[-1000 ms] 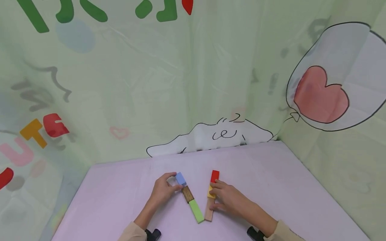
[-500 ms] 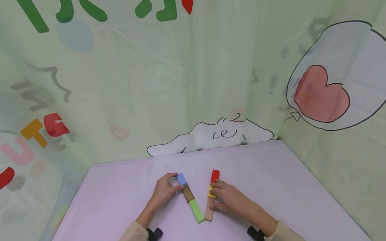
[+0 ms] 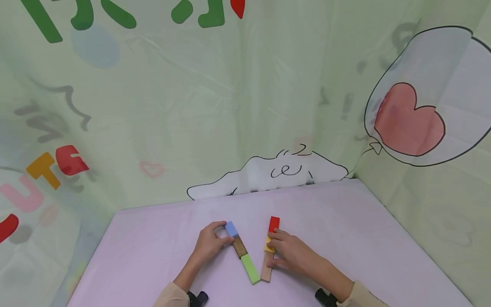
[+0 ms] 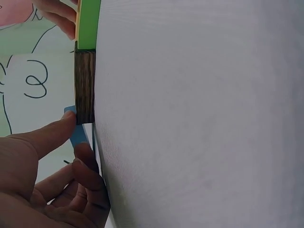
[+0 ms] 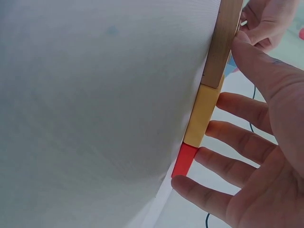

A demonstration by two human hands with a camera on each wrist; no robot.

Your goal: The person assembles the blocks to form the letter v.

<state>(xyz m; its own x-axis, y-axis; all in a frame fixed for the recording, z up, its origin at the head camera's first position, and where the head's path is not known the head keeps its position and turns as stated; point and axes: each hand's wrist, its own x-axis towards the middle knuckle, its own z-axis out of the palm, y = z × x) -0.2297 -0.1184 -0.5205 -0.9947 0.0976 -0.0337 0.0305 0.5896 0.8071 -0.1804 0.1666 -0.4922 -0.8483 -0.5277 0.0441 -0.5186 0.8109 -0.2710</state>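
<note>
Two rows of wooden blocks form a narrow V on the table, meeting at the near end. The left row runs from a light blue block (image 3: 232,229) through a dark brown block (image 3: 239,247) to a green block (image 3: 250,269). My left hand (image 3: 207,244) pinches the blue block (image 4: 79,137) between thumb and forefinger. In the right row lie a red block (image 3: 274,224), a yellow block (image 5: 201,115) and a plain wood block (image 3: 266,272). Along that row my right hand (image 3: 293,251) rests fairly straight, spread fingertips on red and yellow, thumb at the plain wood block.
The pale lilac tabletop (image 3: 153,238) ends at a printed cloth backdrop (image 3: 172,106) behind and on both sides. Dark wrist mounts (image 3: 326,297) sit by each sleeve, close over the table.
The blue block and my left hand have shifted very slightly right, bringing the blue block in line with the brown one. My right hand has stayed in place.
</note>
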